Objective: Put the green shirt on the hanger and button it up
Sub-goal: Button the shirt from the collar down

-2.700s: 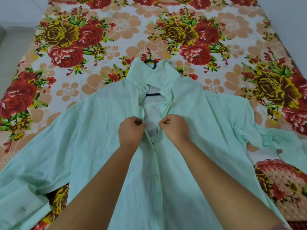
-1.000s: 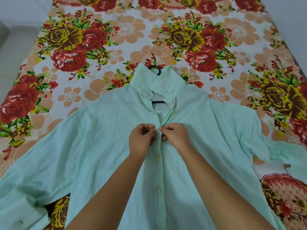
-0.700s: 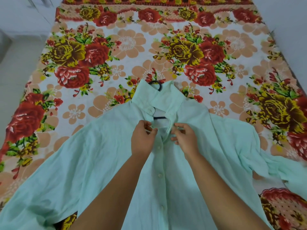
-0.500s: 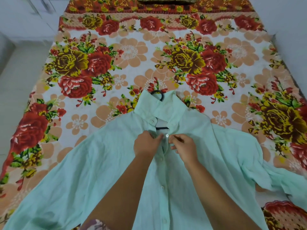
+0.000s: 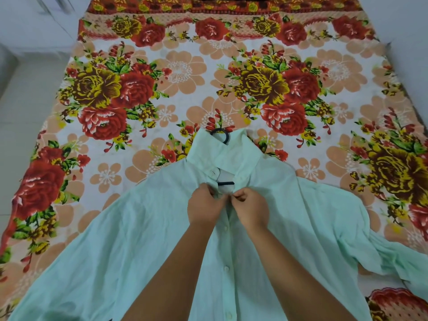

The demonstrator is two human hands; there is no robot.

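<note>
The pale green shirt (image 5: 143, 239) lies front-up and spread wide on the flowered bed, collar pointing away from me. A black hanger (image 5: 221, 133) is inside it: its hook pokes out above the collar and a short piece of its bar shows in the open neck. Several buttons down the front placket are closed. My left hand (image 5: 203, 208) pinches the left placket edge just below the collar. My right hand (image 5: 251, 210) pinches the right edge against it. The two hands touch at the topmost front button, which my fingers hide.
A floral bedsheet (image 5: 185, 72) in red, yellow and peach covers the bed. White floor (image 5: 20, 107) runs along the bed's left side and a white wall (image 5: 410, 31) along its right. The right sleeve (image 5: 393, 258) is bunched near the bed's right edge.
Both hands have climbed the placket from mid-chest to just under the collar, closing the gap in the shirt front. The view has tilted up, showing more of the bed.
</note>
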